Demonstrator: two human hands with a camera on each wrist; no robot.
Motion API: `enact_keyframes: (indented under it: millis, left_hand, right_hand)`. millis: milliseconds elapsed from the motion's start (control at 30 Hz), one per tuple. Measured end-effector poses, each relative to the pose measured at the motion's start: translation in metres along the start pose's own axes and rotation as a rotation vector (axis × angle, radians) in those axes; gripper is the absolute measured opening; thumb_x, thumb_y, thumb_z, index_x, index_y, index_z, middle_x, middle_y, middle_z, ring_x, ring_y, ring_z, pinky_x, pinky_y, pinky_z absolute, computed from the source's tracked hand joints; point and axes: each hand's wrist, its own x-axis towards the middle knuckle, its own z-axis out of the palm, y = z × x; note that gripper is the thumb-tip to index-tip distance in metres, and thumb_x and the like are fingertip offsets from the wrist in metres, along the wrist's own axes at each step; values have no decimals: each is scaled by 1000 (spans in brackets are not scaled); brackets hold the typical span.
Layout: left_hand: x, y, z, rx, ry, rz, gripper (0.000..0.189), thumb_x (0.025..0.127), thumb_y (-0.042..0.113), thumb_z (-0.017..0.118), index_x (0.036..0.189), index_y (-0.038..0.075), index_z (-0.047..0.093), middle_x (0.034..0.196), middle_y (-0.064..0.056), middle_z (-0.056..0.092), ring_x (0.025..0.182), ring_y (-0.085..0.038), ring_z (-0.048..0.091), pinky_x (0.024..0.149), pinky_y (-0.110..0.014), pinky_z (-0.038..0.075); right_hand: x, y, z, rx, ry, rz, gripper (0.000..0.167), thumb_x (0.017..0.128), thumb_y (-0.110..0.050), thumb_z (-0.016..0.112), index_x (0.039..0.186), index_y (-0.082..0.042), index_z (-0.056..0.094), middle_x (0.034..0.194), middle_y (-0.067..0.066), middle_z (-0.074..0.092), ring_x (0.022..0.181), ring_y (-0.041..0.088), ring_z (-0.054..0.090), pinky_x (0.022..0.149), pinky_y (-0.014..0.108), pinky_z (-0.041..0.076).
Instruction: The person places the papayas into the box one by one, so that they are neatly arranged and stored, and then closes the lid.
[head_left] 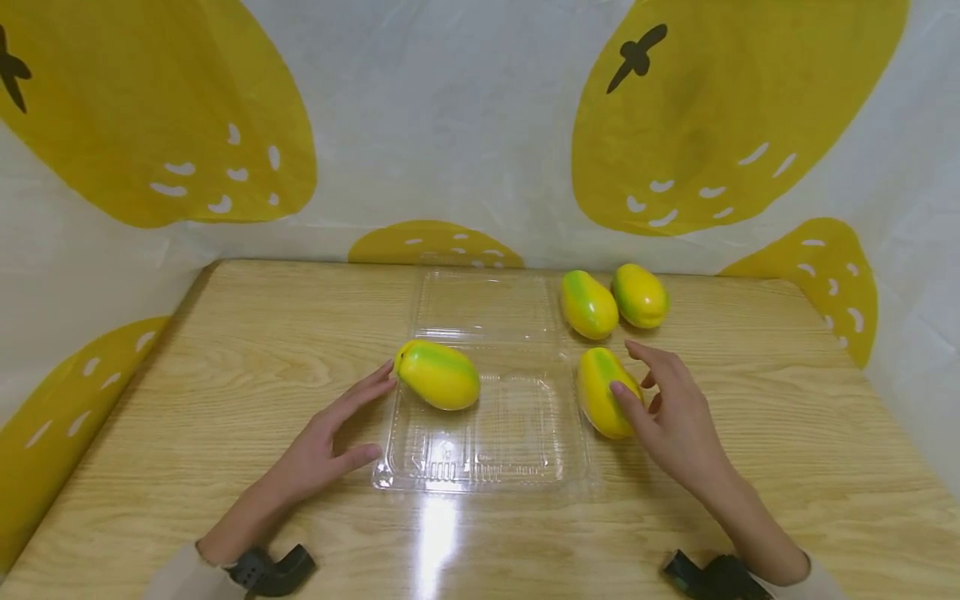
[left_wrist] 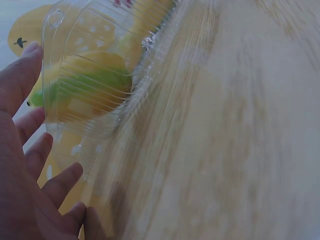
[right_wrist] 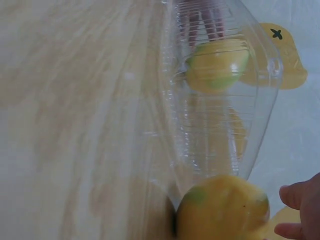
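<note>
The left hand [head_left: 337,437], fingers spread, is at nine o'clock of the clear container [head_left: 517,425], a yellow-green fruit [head_left: 442,377] inside toward ten, the right hand [head_left: 678,417], fingers parted, by a second fruit [head_left: 600,396] on the tabletop [head_left: 285,333] at three.

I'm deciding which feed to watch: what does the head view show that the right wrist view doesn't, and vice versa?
Only the head view clearly shows the far-left fruit, the far-right fruit and the black wrist devices.

Only the right wrist view shows the clear container side-on, its ridged wall rising above the table.

Both share the container, its fruit inside, the fruit nearest the right hand, fingers of both hands, the table and the patterned cloth.
</note>
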Motion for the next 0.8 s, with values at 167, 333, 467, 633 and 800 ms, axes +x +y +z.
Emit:
enact_keyframes:
  millis: [167,333,467,633,800]
  left_hand:
    - [0,1,0,-1,-3,-11,73,81,8,71,147,13,38,157,-8,22,142,-29,22,113,-28,15]
    - [-1,2,0,7,-6,-18,72,82,12,71,147,13,38,157,-7,23,142,-28,22,113,-27,15]
    - [0,1,0,15,-11,-25,72,83,12,71,147,13,38,157,-7,22,142,-28,22,114,-28,14]
    - [0,0,1,9,-20,-46,73,83,12,71,147,14,37,157,-4,22,142,-26,21,114,-30,14]
    - [-1,0,0,-4,-11,-20,72,83,10,71,147,12,38,157,-7,22,142,-28,21,113,-27,15]
  right_hand:
    - [-4,2,3,17,1,70,52,89,-12,67,137,-2,48,124,14,54,87,21,48,58,25,44]
    - [-9,4,9,43,-32,115,53,91,-20,67,137,0,48,125,17,54,98,27,46,66,31,45]
    - [-10,3,11,45,-58,142,59,91,-25,67,139,0,44,125,20,52,101,30,46,69,36,45]
    - [-10,4,12,39,-110,184,69,91,-31,66,145,-1,34,126,21,50,106,33,45,73,42,47]
    - [-10,4,12,46,-156,214,71,92,-34,64,146,-1,32,127,23,48,102,33,48,75,44,47]
